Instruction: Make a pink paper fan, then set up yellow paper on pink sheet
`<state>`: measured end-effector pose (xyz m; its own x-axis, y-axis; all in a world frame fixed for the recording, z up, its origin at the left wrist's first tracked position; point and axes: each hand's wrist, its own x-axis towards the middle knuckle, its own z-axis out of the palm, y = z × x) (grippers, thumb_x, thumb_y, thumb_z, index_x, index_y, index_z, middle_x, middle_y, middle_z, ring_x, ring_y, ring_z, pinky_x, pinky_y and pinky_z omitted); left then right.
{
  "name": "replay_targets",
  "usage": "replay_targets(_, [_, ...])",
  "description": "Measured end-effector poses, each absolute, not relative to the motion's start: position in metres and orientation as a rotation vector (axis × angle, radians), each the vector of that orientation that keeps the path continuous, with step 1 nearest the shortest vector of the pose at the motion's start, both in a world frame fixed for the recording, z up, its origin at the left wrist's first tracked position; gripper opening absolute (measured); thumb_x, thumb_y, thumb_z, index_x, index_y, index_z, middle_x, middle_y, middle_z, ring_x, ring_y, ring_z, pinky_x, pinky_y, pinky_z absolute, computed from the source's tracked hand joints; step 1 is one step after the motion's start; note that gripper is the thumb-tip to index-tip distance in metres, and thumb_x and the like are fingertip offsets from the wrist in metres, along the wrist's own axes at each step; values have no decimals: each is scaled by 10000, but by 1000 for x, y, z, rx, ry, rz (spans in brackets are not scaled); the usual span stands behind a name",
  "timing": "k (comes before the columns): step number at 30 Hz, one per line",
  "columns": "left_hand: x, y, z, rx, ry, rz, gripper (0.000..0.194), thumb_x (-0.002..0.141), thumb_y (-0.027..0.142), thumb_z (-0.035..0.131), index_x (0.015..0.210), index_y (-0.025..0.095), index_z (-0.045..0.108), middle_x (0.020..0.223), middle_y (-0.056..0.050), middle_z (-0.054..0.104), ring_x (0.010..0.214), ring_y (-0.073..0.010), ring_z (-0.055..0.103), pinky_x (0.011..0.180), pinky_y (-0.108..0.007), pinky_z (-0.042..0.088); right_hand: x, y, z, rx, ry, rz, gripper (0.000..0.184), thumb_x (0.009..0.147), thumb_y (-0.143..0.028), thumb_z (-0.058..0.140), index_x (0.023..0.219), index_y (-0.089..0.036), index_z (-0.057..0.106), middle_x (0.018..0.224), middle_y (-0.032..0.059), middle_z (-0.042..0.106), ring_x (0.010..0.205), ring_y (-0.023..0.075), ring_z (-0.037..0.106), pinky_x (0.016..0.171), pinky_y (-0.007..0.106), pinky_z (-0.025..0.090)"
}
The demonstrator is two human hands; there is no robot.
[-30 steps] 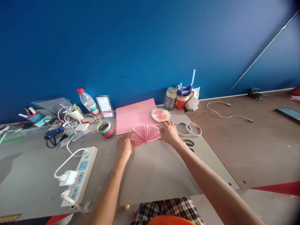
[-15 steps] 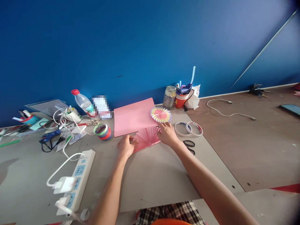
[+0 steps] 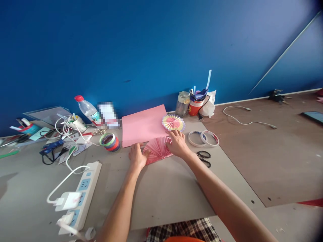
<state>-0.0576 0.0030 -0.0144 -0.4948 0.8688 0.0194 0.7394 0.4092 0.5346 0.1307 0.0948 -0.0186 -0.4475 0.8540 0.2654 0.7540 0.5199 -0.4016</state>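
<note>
A pleated pink paper fan is spread in a half circle on the grey table. My left hand grips its left end, the thumb on the folds and the fingers at the outer edge. At the other end my right hand holds the folds, its fingers partly hiding them. Behind the fan lies a sheet of pink paper. A round pleated rosette in pink, yellow and lilac rests on the sheet's right side, just beyond my right fingertips.
Two tape rolls and black-handled scissors lie to the right. A jar and a red cup of tools stand by the wall. Leftward are stacked coloured tapes, a power strip, a bottle and tangled cables.
Both hands have moved slightly inward, and the fan's ends are a little closer together. The view has shifted slightly.
</note>
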Motion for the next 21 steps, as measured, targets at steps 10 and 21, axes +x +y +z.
replay_targets(10, [-53, 4, -13, 1463, 2318, 674, 486, 720, 208, 678, 1184, 210, 535, 1037, -97, 666, 1111, -303, 531, 995, -472, 318, 130, 93, -23, -1304, -2443, 336, 538, 769, -239, 520, 1300, -153, 503, 1272, 125, 570, 1237, 297, 362, 1047, 444, 229])
replay_targets(21, [-60, 1, -9, 1493, 1984, 1124, 203, 755, 171, 568, 954, 196, 595, 781, 3, 609, 799, -150, 596, 829, -284, 456, 133, 95, -17, -1235, -2341, 572, 482, 719, -130, 483, 1195, -127, 556, 1059, 117, 622, 1054, 244, 506, 1002, 418, 297])
